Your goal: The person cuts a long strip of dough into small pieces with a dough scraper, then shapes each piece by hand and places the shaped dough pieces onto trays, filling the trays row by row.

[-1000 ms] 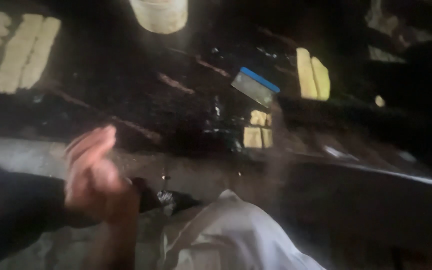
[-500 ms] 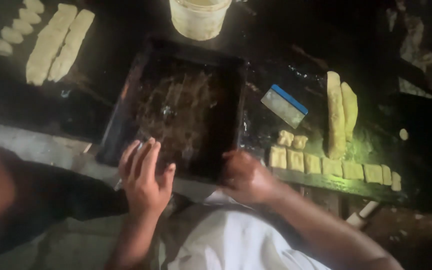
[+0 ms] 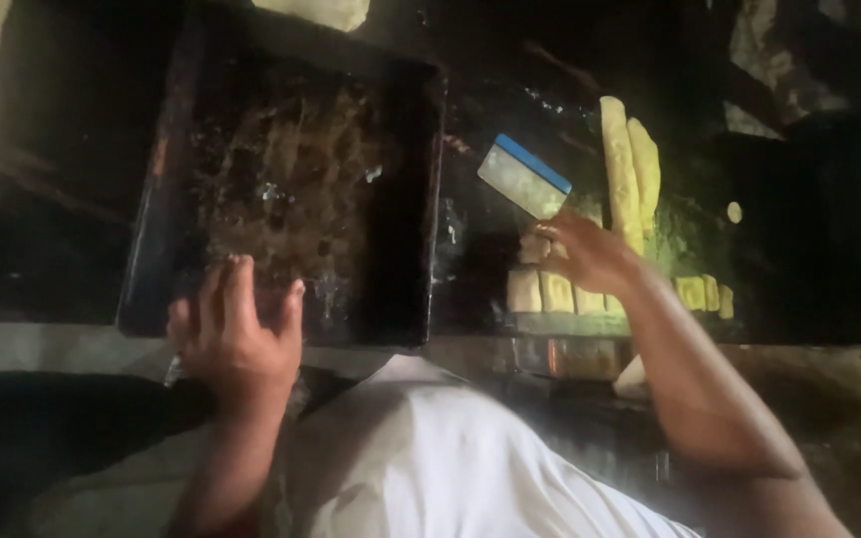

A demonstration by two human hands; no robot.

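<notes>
Fingers of left hand spread open on tray rim; right hand grips scraper at three o'clock, beside dough pieces.

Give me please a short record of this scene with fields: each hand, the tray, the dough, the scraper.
left hand: the left hand rests on the near edge of the baking tray, fingers spread
right hand: the right hand is at the cut dough pieces, fingertips close to the scraper
tray: dark, rectangular, greasy inside, no dough in it
dough: two long pale rolls lie side by side; small cut squares in a row at the counter edge
scraper: flat, pale, with a blue edge, lying tilted on the dark counter
</notes>
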